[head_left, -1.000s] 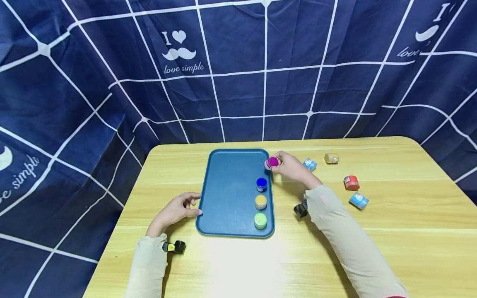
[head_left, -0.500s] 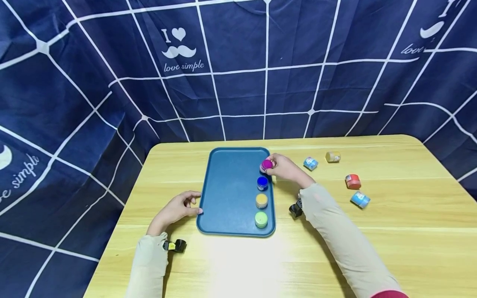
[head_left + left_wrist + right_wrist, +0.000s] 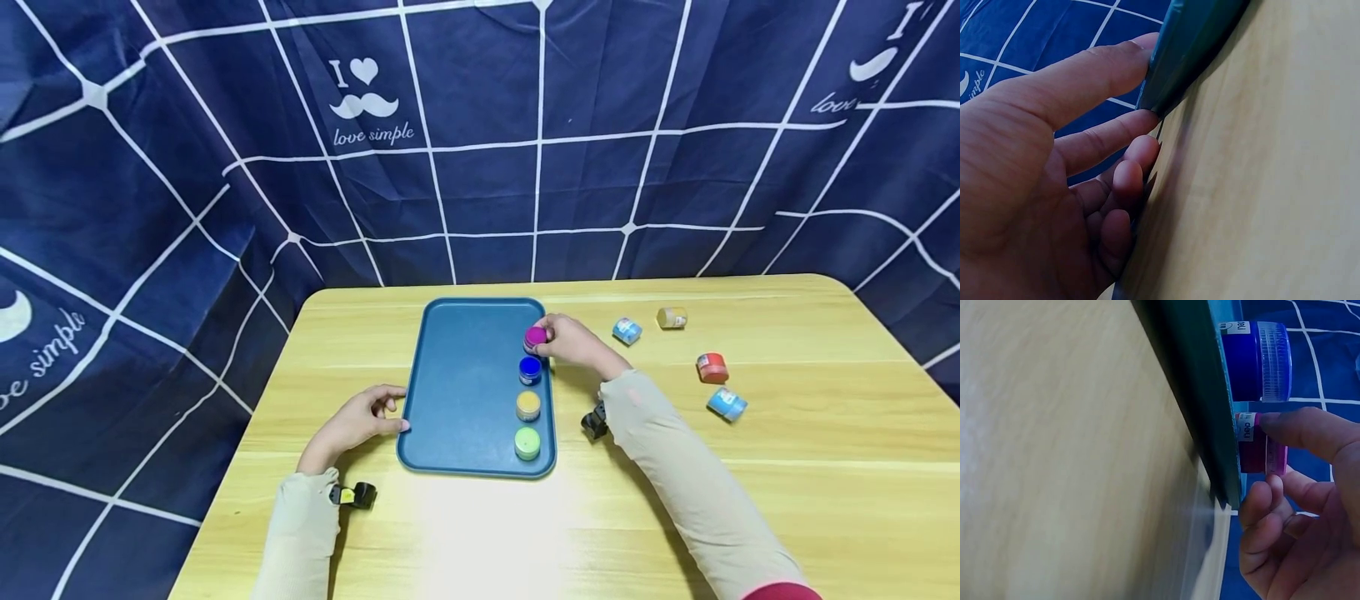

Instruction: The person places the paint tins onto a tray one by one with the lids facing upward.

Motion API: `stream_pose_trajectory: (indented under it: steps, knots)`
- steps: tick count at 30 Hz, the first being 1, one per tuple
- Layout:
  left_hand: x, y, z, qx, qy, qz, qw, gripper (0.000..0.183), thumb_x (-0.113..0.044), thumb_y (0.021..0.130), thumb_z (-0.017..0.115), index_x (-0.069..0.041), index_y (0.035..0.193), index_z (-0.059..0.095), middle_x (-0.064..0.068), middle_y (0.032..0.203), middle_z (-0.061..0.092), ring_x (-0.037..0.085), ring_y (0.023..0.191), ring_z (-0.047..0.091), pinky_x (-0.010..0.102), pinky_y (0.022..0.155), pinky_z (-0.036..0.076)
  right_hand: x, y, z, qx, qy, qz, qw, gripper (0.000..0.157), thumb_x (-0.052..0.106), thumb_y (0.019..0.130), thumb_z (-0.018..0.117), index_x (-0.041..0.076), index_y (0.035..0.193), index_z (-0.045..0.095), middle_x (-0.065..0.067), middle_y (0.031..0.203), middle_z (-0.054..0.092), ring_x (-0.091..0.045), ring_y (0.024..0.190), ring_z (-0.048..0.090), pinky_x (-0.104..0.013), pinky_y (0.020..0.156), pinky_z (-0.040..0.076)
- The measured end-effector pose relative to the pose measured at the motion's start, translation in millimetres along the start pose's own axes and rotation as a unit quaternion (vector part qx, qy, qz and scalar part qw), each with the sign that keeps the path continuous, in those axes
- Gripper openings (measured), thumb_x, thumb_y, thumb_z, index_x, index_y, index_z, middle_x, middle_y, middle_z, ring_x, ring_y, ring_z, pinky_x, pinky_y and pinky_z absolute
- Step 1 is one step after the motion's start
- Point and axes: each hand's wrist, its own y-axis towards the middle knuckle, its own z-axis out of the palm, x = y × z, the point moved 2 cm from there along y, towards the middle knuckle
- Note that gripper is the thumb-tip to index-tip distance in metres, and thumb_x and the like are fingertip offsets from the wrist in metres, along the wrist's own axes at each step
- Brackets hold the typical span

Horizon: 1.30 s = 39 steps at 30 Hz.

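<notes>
My right hand (image 3: 573, 341) pinches a small purple paint jar (image 3: 536, 337) between thumb and fingers at the tray's far right. In the right wrist view this jar (image 3: 1254, 450) stands upright with its base right at the tray (image 3: 1191, 381), beside the blue jar (image 3: 1257, 361). A column of upright jars runs down the tray's right side: blue (image 3: 529, 370), yellow (image 3: 528, 406) and green (image 3: 527, 443). My left hand (image 3: 360, 423) touches the left rim of the blue tray (image 3: 457, 392), thumb and index finger spread along it; the other fingers are curled loosely.
On the wooden table (image 3: 645, 517), to the right, several jars lie on their sides: a light blue jar (image 3: 627, 331), a yellowish jar (image 3: 672, 317), a red jar (image 3: 712, 367) and another blue jar (image 3: 727, 404). A dark blue checked cloth (image 3: 480, 192) hangs behind the table.
My right hand has brought the purple jar left and toward me, from over the tray's right rim to just behind the blue jar. My left hand stays at the rim.
</notes>
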Motion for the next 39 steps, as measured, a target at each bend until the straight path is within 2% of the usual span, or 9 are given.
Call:
stream_pose_trajectory:
  steps: [7, 14, 19, 23, 30, 39]
  knots:
    - [-0.2, -0.7, 0.7, 0.003, -0.001, 0.001, 1.0, 0.059, -0.019, 0.083, 0.076, 0.0, 0.134, 0.052, 0.008, 0.096, 0.047, 0.019, 0.078, 0.041, 0.024, 0.065, 0.035, 0, -3, -0.3, -0.01, 0.005, -0.003, 1.0, 0.04, 0.006, 0.085, 0.065, -0.008, 0.12, 0.055, -0.005, 0.083, 0.048, -0.015, 0.072, 0.046, -0.025, 0.066, 0.041]
    - [0.8, -1.0, 0.9, 0.003, -0.006, 0.003, 1.0, 0.059, -0.017, 0.082, 0.077, 0.001, 0.133, 0.052, 0.007, 0.096, 0.047, 0.018, 0.078, 0.041, 0.024, 0.065, 0.035, -3, -4, -0.4, -0.028, 0.006, 0.003, 1.0, 0.038, 0.007, 0.085, 0.064, -0.005, 0.12, 0.057, -0.005, 0.085, 0.05, -0.016, 0.072, 0.046, -0.027, 0.066, 0.041]
    - [0.9, -1.9, 1.5, 0.006, -0.008, 0.005, 0.9999, 0.059, -0.017, 0.082, 0.076, 0.001, 0.133, 0.052, 0.007, 0.096, 0.047, 0.018, 0.078, 0.041, 0.023, 0.065, 0.036, -2, -6, 0.8, -0.023, 0.009, 0.004, 1.0, 0.038, 0.005, 0.085, 0.065, -0.005, 0.121, 0.056, -0.005, 0.085, 0.051, -0.016, 0.073, 0.048, -0.027, 0.067, 0.041]
    - [2.5, -2.2, 0.5, 0.004, -0.006, 0.005, 1.0, 0.059, -0.018, 0.082, 0.076, 0.001, 0.133, 0.052, 0.008, 0.096, 0.047, 0.019, 0.078, 0.041, 0.024, 0.065, 0.036, -1, -8, -2.0, -0.014, 0.006, 0.004, 1.0, 0.044, 0.005, 0.086, 0.064, -0.005, 0.127, 0.052, -0.007, 0.087, 0.053, -0.016, 0.074, 0.049, -0.026, 0.069, 0.043]
    - [2.9, -2.6, -1.7, 0.006, -0.001, 0.004, 1.0, 0.06, -0.019, 0.083, 0.076, 0.0, 0.134, 0.052, 0.008, 0.097, 0.047, 0.019, 0.079, 0.041, 0.024, 0.066, 0.036, -1, -14, -19.8, -0.033, -0.012, 0.011, 0.999, 0.05, 0.013, 0.087, 0.066, -0.004, 0.132, 0.051, -0.014, 0.098, 0.057, -0.02, 0.079, 0.052, -0.03, 0.074, 0.043]
    - [1.3, -2.9, -2.3, 0.006, -0.002, 0.004, 1.0, 0.061, -0.018, 0.082, 0.077, 0.001, 0.134, 0.052, 0.008, 0.097, 0.047, 0.019, 0.078, 0.041, 0.024, 0.065, 0.036, -10, -30, -54.2, -0.05, -0.041, 0.022, 0.998, 0.053, 0.02, 0.088, 0.067, -0.005, 0.132, 0.049, -0.027, 0.115, 0.061, -0.037, 0.102, 0.059, -0.049, 0.091, 0.045]
